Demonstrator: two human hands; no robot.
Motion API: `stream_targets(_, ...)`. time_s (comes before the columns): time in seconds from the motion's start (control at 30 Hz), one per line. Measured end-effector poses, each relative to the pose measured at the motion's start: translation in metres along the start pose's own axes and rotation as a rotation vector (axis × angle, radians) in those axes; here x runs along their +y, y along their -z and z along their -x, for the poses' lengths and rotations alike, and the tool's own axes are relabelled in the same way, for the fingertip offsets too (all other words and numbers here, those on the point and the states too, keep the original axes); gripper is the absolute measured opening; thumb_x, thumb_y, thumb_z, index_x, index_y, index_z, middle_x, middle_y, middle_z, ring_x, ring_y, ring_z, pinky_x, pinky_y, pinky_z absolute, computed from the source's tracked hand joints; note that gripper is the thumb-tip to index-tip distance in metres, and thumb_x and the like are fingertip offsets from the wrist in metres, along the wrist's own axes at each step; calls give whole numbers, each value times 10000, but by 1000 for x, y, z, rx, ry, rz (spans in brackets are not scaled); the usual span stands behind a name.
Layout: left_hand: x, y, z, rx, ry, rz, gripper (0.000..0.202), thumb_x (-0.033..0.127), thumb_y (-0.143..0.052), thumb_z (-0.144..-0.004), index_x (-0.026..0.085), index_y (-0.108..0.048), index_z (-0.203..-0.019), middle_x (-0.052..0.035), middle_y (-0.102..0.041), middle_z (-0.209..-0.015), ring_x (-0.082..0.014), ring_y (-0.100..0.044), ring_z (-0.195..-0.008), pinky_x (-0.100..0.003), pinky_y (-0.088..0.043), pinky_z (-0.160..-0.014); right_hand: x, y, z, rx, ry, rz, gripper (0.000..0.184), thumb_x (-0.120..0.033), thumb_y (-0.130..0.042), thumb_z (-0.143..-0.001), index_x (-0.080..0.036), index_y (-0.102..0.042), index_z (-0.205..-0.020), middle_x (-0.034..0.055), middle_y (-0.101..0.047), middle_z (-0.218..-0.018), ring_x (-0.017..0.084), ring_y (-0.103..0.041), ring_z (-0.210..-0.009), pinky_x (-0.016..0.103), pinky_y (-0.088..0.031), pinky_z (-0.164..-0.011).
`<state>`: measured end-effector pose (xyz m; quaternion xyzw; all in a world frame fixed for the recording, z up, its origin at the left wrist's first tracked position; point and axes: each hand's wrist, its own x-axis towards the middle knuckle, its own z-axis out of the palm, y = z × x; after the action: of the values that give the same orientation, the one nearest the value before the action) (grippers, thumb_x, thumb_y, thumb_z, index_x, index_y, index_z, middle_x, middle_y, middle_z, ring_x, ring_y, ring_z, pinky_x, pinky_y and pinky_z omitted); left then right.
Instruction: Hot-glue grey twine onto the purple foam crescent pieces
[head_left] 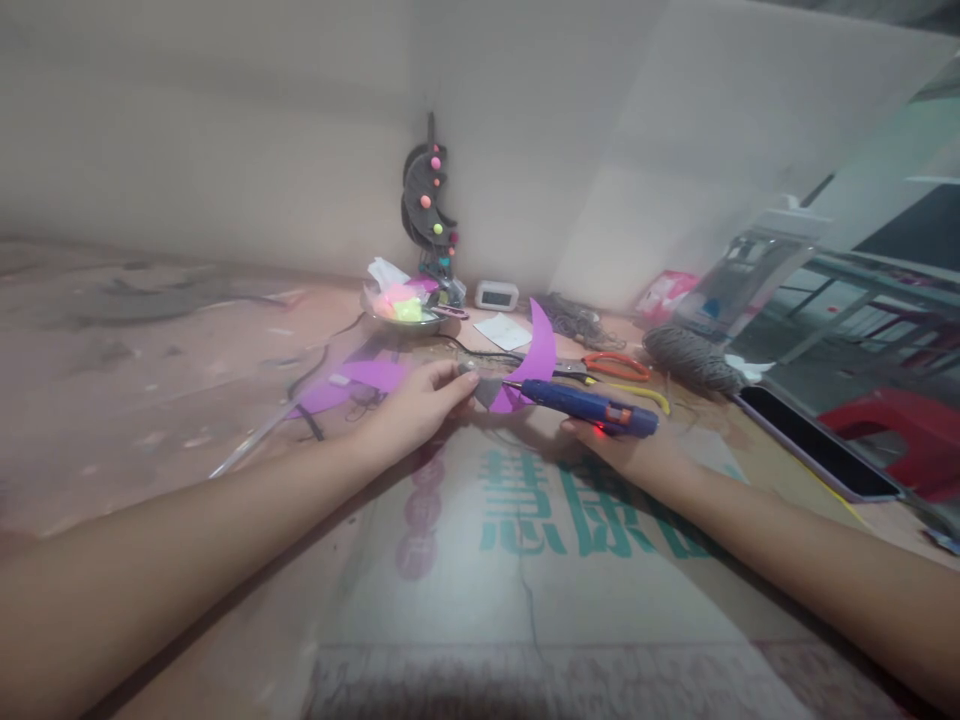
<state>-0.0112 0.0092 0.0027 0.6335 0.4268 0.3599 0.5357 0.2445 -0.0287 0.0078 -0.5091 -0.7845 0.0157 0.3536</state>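
My right hand (pixel 626 448) is closed around a blue glue gun (pixel 592 407) with an orange trigger, its nozzle pointing left at a purple crescent-shaped foam piece (pixel 538 360). My left hand (pixel 420 405) pinches the lower end of that crescent, near a small grey bit by the fingertips. Both hands rest low over a flattened cardboard sheet (pixel 525 560) with green printed characters.
A bowl (pixel 401 318) of bright pom-poms, a dark crescent ornament (pixel 429 205), a small white clock (pixel 496 295), orange-handled scissors (pixel 615 366), a ball of grey yarn (pixel 690 358), a phone (pixel 814 440), purple foam scraps (pixel 367 378) and black cables (pixel 307 385) lie on the table.
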Motion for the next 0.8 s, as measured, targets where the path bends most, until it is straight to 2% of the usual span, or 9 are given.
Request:
stream_targets(0.2, 3, -2, 1, -5, 15, 29, 325, 460, -519, -874, 186, -451, -713, 46, -434, -582, -44, -334, -379, -186, -205, -345, 5, -2, 2, 29, 7, 58, 126, -371, -676, -758, -257, -628, -742, -4, -660, -681, 207, -650, -652, 322, -525, -570)
stream_targets(0.43, 2, -1, 1, -2, -4, 1, 333, 464, -520, -872, 187, -453, -699, 52, -409, -565, -49, -341, -378, -190, -217, -340, 2, -1, 0, 9, 5, 51, 165, -378, -660, -776, -253, -590, -694, -9, -645, -641, 196, -629, -607, 319, -521, -549)
stream_targets(0.6, 0, -1, 1, -4, 0, 7, 313, 459, -526, -870, 188, -467, -724, 43, -443, -599, -55, -365, -415, -184, -234, -363, -1, 0, -1, 0, -17, 48, 166, -382, -669, -770, -259, -595, -688, -1, -641, -630, 199, -622, -594, 322, -516, -552)
stream_targets(0.8, -1, 0, 0, -14, -11, 11, 309, 466, -522, -872, 189, -476, -742, 35, -472, -624, -58, -370, -434, -185, -248, -385, 0, 0, -1, 49, 8, 69, 137, -374, -687, -757, -263, -614, -720, 8, -668, -687, 238, -662, -714, 354, -543, -618)
